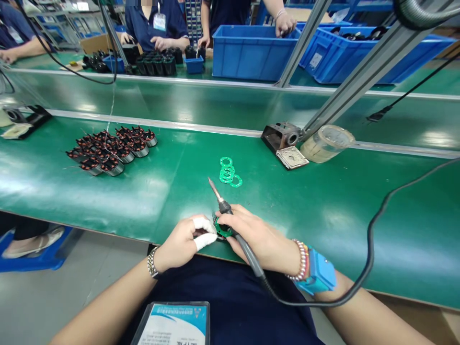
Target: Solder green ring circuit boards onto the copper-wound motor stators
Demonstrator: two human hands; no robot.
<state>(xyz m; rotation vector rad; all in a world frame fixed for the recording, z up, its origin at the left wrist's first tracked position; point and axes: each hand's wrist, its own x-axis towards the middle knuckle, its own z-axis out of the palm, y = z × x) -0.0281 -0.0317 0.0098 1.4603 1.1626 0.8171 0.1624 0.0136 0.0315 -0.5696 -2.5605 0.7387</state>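
My right hand is closed around a soldering iron, whose bare tip points forward and left over the bench. The fingers of that hand also rest on a green ring-shaped circuit board at the bench's front edge. My left hand, with white covers on thumb and forefinger, pinches the left side of the part carrying this board. Most of that part is hidden by my fingers. Beyond the iron's tip lie several loose green ring boards, partly overlapping.
Several copper-wound motor stators stand grouped at left. Back right are a metal stand with a pad and a cloudy tub. The iron's cable arcs across the right side. Co-workers sit opposite behind blue crates.
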